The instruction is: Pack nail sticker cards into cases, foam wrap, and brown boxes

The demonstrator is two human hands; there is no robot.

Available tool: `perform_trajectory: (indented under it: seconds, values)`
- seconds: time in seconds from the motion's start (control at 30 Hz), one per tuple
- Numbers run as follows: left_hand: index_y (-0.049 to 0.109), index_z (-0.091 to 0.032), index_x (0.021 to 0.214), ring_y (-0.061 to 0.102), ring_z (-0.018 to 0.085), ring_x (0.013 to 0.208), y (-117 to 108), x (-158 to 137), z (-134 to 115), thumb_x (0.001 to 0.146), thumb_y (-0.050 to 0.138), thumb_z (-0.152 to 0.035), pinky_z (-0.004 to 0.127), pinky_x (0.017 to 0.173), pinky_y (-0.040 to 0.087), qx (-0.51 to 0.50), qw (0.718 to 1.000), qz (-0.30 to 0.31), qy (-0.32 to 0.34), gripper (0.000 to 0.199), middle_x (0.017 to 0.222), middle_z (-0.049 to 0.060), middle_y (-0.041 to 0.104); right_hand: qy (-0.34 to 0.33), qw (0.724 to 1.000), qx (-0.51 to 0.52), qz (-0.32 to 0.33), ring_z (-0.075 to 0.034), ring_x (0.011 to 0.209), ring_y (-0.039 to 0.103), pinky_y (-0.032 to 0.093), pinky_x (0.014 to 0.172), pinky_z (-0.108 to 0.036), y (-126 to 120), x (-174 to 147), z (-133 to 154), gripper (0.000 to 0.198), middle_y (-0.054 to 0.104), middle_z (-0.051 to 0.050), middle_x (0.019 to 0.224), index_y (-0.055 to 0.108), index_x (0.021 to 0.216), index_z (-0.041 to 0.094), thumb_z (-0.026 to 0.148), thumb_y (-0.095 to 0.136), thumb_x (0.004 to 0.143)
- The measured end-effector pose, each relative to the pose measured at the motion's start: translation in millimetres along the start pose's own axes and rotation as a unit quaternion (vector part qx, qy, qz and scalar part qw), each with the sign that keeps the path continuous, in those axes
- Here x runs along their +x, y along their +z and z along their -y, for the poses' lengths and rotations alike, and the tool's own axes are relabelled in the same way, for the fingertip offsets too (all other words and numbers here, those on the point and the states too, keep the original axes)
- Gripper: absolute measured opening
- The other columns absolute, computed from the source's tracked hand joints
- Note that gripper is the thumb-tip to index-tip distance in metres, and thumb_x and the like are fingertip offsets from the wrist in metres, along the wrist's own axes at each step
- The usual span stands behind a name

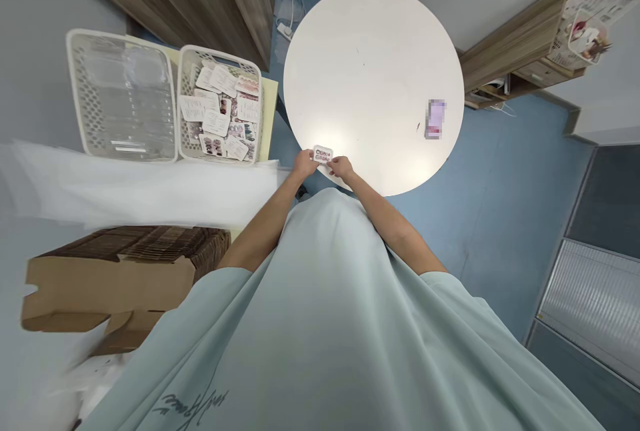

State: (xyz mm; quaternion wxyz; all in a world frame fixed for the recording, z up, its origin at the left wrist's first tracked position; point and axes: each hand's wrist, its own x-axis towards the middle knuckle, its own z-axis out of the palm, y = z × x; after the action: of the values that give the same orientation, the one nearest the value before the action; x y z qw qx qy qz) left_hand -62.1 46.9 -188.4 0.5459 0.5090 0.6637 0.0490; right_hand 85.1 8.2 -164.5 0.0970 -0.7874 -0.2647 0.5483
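A small white press-on nail card (323, 154) with two rows of dark and pink nails is held over the near edge of the round white table (370, 71). My left hand (305, 162) grips its left end, fingers closed. At the lower right corner, my right hand (342, 167) pinches the card between its fingers. To the left, a white basket (254, 151) holds a pile of similar nail cards (216, 123), some face up and others showing printed text.
Another basket (75, 94) holds clear plastic boxes (133, 97). White sheeting (165, 192) and brown cardboard boxes (110, 284) lie nearer on the left. A blurred purple object (435, 119) rests on the table's right side. A wooden cabinet (520, 44) stands beyond.
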Motion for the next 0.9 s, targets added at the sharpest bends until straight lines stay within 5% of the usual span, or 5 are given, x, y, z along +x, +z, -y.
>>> perform_trajectory:
  seconds: [0.1, 0.27, 0.4, 0.53, 0.9]
  values:
    - [0.078, -0.015, 0.112, 0.075, 0.035, 0.124, 1.3, -3.8, 1.3, 0.075, 0.079, -0.012, 0.039, 0.106, 0.059, 0.018, 1.0, 0.011, 0.005, 0.037, 0.119, 0.013, 0.084, -0.002, 1.0, 0.001, 0.001, -0.01, 0.065, 0.071, 0.053, 0.062, -0.02, -1.0, -2.3, -0.8, 0.005, 0.079, -0.007, 0.099, 0.072, 0.105, 0.013, 0.015, 0.069, 0.108]
    - [0.076, -0.015, 0.131, 0.075, 0.035, 0.13, -7.4, -23.8, 13.6, 0.082, 0.074, -0.015, 0.044, 0.109, 0.062, -0.062, 0.997, 0.015, 0.041, 0.049, 0.136, 0.015, 0.081, -0.033, 0.999, -0.044, 0.0, -0.014, 0.076, 0.079, 0.063, 0.075, -0.026, -8.2, -13.2, -6.1, 0.029, 0.076, -0.016, 0.141, 0.07, 0.136, 0.014, 0.024, 0.07, 0.109]
    - [0.072, -0.016, 0.143, 0.074, 0.033, 0.135, -30.4, -60.9, 40.3, 0.089, 0.072, -0.02, 0.048, 0.116, 0.061, -0.127, 0.989, -0.011, 0.073, 0.054, 0.153, 0.017, 0.074, -0.159, 0.974, -0.161, -0.006, -0.019, 0.092, 0.081, 0.062, 0.105, -0.037, -9.5, -31.2, -8.9, 0.036, 0.072, -0.016, 0.154, 0.071, 0.142, 0.017, 0.028, 0.068, 0.108]
    - [0.072, -0.021, 0.143, 0.072, 0.032, 0.137, -63.4, -104.8, 83.5, 0.092, 0.072, -0.022, 0.049, 0.116, 0.062, -0.156, 0.98, -0.106, 0.067, 0.051, 0.155, 0.015, 0.071, -0.277, 0.93, -0.238, 0.036, -0.024, 0.099, 0.079, 0.062, 0.106, -0.043, 4.8, -53.7, 0.3, 0.04, 0.075, -0.014, 0.15, 0.071, 0.145, 0.021, 0.034, 0.065, 0.108]
    - [0.07, -0.022, 0.141, 0.068, 0.033, 0.14, -105.4, -159.4, 189.9, 0.091, 0.074, -0.021, 0.053, 0.117, 0.061, -0.261, 0.915, -0.302, -0.05, 0.05, 0.157, 0.019, 0.066, -0.446, 0.747, -0.454, 0.19, -0.029, 0.116, 0.076, 0.06, 0.108, -0.043, 157.6, -82.1, 71.3, 0.035, 0.073, -0.015, 0.145, 0.069, 0.145, 0.019, 0.026, 0.057, 0.113]
